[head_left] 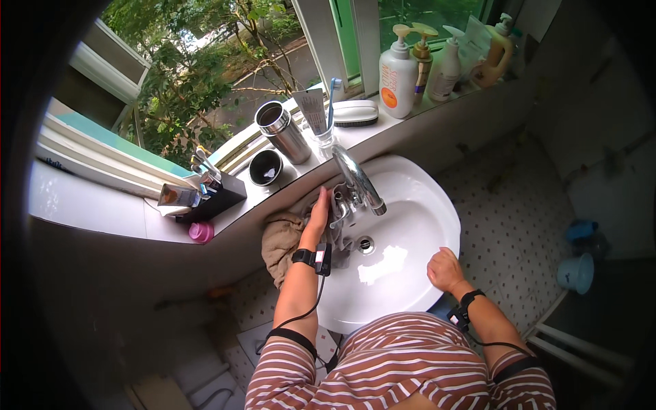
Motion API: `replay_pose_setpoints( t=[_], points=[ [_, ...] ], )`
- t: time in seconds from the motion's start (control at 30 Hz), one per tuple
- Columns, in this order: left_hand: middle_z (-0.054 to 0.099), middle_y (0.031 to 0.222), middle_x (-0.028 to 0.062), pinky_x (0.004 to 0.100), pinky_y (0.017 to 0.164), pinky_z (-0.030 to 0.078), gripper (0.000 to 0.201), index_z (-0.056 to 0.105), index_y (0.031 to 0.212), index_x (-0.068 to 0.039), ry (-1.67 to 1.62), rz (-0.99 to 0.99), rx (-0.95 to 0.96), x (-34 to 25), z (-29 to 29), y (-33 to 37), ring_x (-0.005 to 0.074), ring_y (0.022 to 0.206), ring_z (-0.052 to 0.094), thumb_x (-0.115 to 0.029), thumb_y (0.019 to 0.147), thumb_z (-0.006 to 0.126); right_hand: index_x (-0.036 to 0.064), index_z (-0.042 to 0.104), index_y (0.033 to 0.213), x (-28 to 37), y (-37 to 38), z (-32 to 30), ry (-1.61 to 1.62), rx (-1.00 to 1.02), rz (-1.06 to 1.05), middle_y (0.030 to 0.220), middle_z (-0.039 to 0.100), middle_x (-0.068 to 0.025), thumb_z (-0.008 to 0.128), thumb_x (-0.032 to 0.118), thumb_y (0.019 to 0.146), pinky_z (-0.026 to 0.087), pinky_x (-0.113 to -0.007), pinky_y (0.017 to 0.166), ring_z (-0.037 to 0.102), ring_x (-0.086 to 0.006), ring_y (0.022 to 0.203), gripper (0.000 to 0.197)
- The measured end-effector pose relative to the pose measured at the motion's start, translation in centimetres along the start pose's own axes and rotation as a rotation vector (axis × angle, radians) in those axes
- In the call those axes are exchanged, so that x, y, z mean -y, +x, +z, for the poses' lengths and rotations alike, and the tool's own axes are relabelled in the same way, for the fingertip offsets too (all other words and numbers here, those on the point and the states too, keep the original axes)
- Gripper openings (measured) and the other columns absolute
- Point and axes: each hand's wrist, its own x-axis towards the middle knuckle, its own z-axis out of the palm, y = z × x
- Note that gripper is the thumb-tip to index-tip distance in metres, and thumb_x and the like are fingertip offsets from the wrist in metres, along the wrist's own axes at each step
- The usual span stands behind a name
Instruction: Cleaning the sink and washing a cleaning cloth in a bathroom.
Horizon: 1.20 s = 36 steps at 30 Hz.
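Tap (359, 178) nr L hand (318, 213), R hand (445, 270) curled

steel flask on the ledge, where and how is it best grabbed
Probably around the middle of the steel flask, from the sink side: it stands upright with a straight, round body, the black cup sits close on its left, and the toothbrush holder stands on its right. The open rim seems a poorer grip.

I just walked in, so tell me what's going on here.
A person is at a white sink. Their left hand is between the brown cloth and the chrome faucet; whether it grips anything is unclear. Their right hand is curled at the right rim, with nothing visible in it.
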Motion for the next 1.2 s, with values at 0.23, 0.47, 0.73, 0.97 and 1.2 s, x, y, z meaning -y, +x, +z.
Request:
replay_pose_setpoints(
  t=[0.23,0.47,0.73,0.97,1.2],
  points=[
    [0.048,0.125,0.0220,0.0328,0.103,0.025,0.093,0.040,0.124,0.012,0.553,-0.224,0.078,-2.6,-0.4,1.5,0.0277,0.121,0.040,-0.070,0.083,0.022,0.0064,0.058,0.061,0.1,0.2,-0.2,0.024,-0.004,-0.004,0.067,0.056,-0.0070,0.060,0.008,0.063,0.040,-0.041,0.092,0.055,-0.0234,0.072,0.003],
    [0.049,0.120,0.0259,0.0380,0.095,0.035,0.062,0.045,0.122,0.003,1.055,0.031,-0.048,-3.1,-0.3,-5.5,0.0387,0.113,0.045,-0.048,0.091,0.028,0.0062,0.058,0.060,-0.3,0.0,-0.1,0.031,-0.027,-0.002,0.067,0.056,-0.0075,0.059,0.008,0.063,0.039,-0.040,0.092,0.055,-0.0236,0.071,0.004],
    [0.054,0.115,0.0169,0.0404,0.083,0.044,0.048,0.038,0.128,-0.004,1.672,0.166,-0.293,-1.7,0.1,-9.7,0.0337,0.100,0.054,-0.015,0.082,0.047,0.0054,0.058,0.060,0.0,0.2,-0.4,0.055,-0.029,-0.001,0.065,0.055,-0.0084,0.059,0.009,0.063,0.040,-0.040,0.091,0.054,-0.0246,0.071,0.005],
    [0.054,0.111,0.0129,0.0377,0.079,0.045,0.044,0.044,0.122,-0.004,1.743,0.425,-0.137,-3.6,1.5,-6.2,0.0298,0.094,0.054,-0.006,0.078,0.044,0.0057,0.058,0.060,0.0,-0.1,-0.2,0.027,-0.003,0.003,0.066,0.055,-0.0082,0.059,0.008,0.063,0.040,-0.040,0.092,0.054,-0.0247,0.072,0.004],
    [0.051,0.116,0.0146,0.0357,0.080,0.044,0.050,0.041,0.123,0.002,1.815,0.495,-0.346,-2.9,1.5,-7.1,0.0291,0.098,0.051,-0.005,0.074,0.046,0.0058,0.058,0.060,-0.1,-0.2,-0.1,0.032,-0.016,0.016,0.067,0.055,-0.0079,0.060,0.008,0.063,0.040,-0.040,0.092,0.055,-0.0237,0.072,0.004]
  ],
)
